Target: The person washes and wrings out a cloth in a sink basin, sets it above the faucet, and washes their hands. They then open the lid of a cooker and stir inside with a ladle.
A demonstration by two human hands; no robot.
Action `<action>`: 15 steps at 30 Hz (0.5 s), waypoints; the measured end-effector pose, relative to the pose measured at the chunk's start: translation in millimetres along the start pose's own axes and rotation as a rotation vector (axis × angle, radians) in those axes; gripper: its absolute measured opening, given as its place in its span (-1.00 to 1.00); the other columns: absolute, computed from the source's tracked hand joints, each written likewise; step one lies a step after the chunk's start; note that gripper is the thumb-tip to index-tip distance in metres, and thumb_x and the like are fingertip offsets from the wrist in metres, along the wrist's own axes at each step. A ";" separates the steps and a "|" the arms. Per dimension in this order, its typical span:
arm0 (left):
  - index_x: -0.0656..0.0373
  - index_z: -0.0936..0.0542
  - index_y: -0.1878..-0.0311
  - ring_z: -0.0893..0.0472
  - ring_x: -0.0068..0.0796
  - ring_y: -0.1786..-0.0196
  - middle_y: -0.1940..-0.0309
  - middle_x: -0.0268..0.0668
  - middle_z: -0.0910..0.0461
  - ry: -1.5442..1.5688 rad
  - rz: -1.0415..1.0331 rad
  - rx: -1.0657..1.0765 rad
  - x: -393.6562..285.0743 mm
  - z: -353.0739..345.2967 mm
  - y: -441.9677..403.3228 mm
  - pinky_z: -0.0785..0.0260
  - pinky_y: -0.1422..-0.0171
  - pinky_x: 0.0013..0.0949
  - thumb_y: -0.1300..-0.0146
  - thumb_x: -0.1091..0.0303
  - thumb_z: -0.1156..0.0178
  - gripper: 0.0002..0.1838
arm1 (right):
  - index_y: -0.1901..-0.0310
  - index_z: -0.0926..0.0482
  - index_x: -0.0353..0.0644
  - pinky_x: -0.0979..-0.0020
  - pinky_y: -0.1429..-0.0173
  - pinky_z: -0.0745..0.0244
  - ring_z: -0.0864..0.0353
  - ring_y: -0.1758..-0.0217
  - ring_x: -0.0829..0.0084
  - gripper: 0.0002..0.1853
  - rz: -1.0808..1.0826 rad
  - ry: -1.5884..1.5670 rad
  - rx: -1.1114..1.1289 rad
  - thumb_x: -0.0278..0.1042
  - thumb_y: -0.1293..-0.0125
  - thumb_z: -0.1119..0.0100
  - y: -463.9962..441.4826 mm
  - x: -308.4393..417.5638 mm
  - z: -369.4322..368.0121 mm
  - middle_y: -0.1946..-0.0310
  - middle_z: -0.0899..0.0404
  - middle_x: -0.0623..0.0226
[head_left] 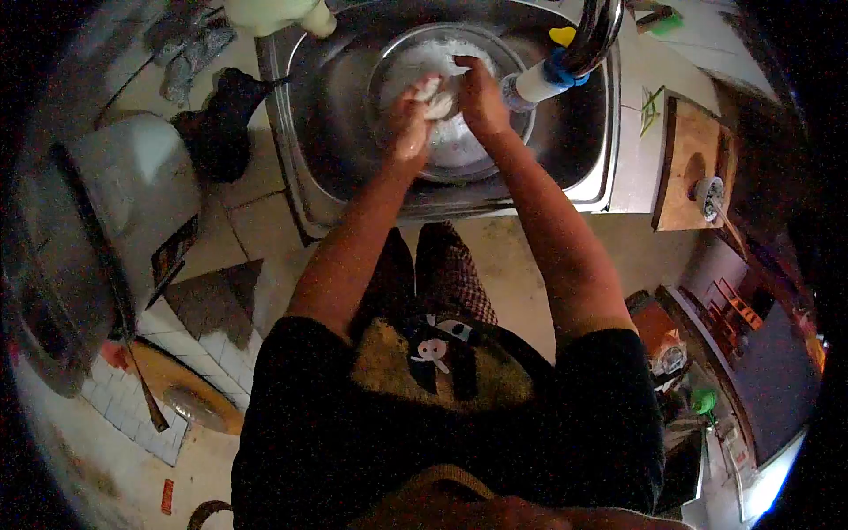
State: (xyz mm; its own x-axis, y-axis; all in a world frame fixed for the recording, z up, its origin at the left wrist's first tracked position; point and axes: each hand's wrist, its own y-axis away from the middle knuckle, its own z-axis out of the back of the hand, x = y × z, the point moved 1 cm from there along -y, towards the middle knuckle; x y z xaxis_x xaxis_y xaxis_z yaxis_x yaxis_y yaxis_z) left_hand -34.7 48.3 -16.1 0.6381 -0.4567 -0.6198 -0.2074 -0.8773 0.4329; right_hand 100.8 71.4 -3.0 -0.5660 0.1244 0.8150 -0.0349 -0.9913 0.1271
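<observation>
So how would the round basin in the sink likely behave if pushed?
The basin looks metallic, so probably stiff. The white suds inside suggest water, so it may feel heavy and slosh; they could also make it slippery.

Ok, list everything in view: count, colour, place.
Sink: 1, steel grey, ahead
Round basin: 1, grey, in sink
Suds: uncounted, white, in basin
Pale item: 1, whitish, between hands
Tap: 1, dark, white-and-blue end, over sink
Yellow piece: 1, yellow, beside tap
Wooden board: 1, brown, right of sink
Small bowl: 1, whitish, on board
Dark bundle: 1, black, left of sink
Bulky object: 1, white, far left
Clutter: uncounted, mixed colours, lower right, too dim to itemise
Shirt: 1, black, on the person
Left hand: 1, bare, over basin
Right hand: 1, bare, over basin
</observation>
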 end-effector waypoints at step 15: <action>0.16 -0.40 -0.07 -0.44 -0.20 -0.02 0.04 -0.06 -0.45 -1.318 -0.388 -0.136 14.2 36.8 -38.4 -0.27 -0.14 -0.17 -0.17 0.20 -0.09 -0.59 | 0.07 -0.45 -0.20 0.40 0.17 -0.44 -0.53 0.31 0.37 -0.68 -0.225 0.001 -0.118 -0.36 -0.12 -0.18 10.4 -42.8 -49.5 0.34 -0.56 0.26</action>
State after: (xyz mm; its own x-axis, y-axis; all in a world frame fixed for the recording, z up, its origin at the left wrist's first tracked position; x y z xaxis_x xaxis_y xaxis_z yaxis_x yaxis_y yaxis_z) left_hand -44.9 70.1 -65.7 -0.5447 -0.0566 -0.8367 -0.0576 -0.9928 0.1047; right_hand 83.9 53.6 -64.5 -0.5337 0.3422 0.7733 -0.2556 -0.9370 0.2381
